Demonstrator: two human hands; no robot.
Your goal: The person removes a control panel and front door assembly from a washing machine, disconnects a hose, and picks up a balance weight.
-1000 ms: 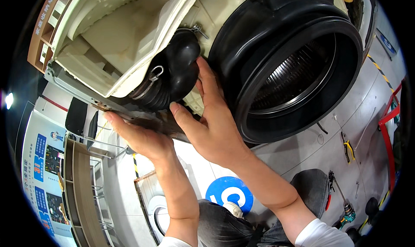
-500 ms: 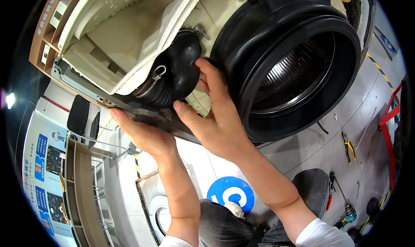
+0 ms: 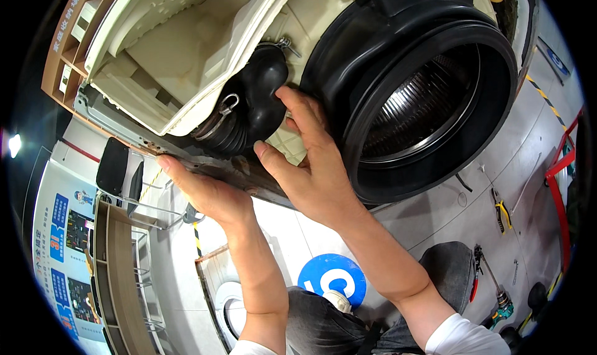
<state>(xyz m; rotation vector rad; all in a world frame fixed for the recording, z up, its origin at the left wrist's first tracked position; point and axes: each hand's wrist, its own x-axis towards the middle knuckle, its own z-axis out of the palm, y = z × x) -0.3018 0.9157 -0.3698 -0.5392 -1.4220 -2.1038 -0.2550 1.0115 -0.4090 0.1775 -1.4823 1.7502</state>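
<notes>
A washing machine with its front off fills the upper part of the view. Its black rubber hose (image 3: 261, 97), bulged above and ribbed below, runs beneath the cream plastic drawer housing (image 3: 180, 75). My right hand (image 3: 314, 175) is closed around the hose's near right side, index finger against its flank and thumb at its lower edge. My left hand (image 3: 211, 196) lies along the metal front frame (image 3: 249, 178), its visible digit stretched out and the others hidden. A wire clamp (image 3: 229, 103) rings the hose's ribbed end; another clamp (image 3: 286, 44) sits at its far end.
Right of the hose is the big black door gasket (image 3: 429, 112) around the steel drum (image 3: 429, 103). On the floor at right lie yellow-handled pliers (image 3: 500, 212), red-handled pliers (image 3: 476, 274) and a power screwdriver (image 3: 501, 305). A blue round floor sticker (image 3: 333, 277) is below my hands.
My right index finger has slid slightly left along the hose, and the thumb has shifted a little right. My left hand has stayed at the frame.
</notes>
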